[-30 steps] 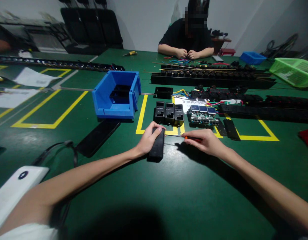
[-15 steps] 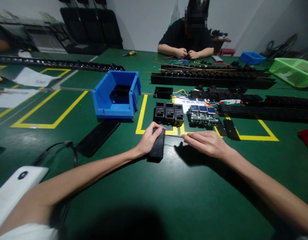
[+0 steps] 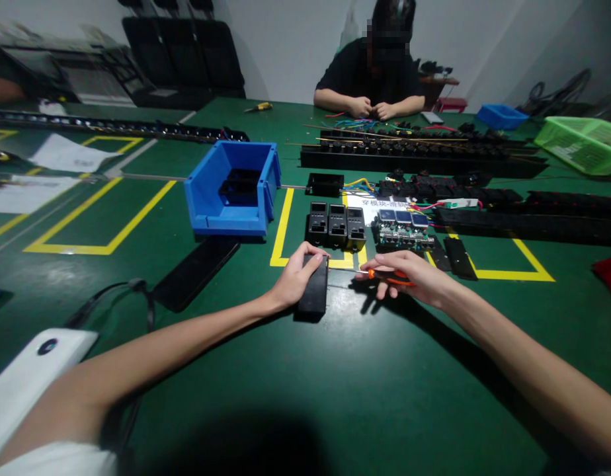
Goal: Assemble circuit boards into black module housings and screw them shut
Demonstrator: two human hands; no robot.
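Note:
My left hand (image 3: 296,276) rests closed over the far end of a long black plastic block (image 3: 314,291) that lies on the green table (image 3: 335,383). My right hand (image 3: 407,276) is just right of it and grips an orange-handled screwdriver (image 3: 391,277), whose thin shaft points left at the block's top right edge. Beyond the block stand three small black modules (image 3: 336,225) in a row, and right of them a cluster of circuit boards with blue screens (image 3: 403,230).
A blue bin (image 3: 231,189) stands back left, a flat black panel (image 3: 194,272) in front of it. Long black power strips (image 3: 419,158) cross the far right. A person sits opposite, hands on wires. A green basket (image 3: 580,142) is at far right, a white device (image 3: 22,383) at near left.
My right hand lay flat over the screwdriver half a second ago; now it has lifted slightly and the orange handle shows in its fingers again. My left hand stays on the block.

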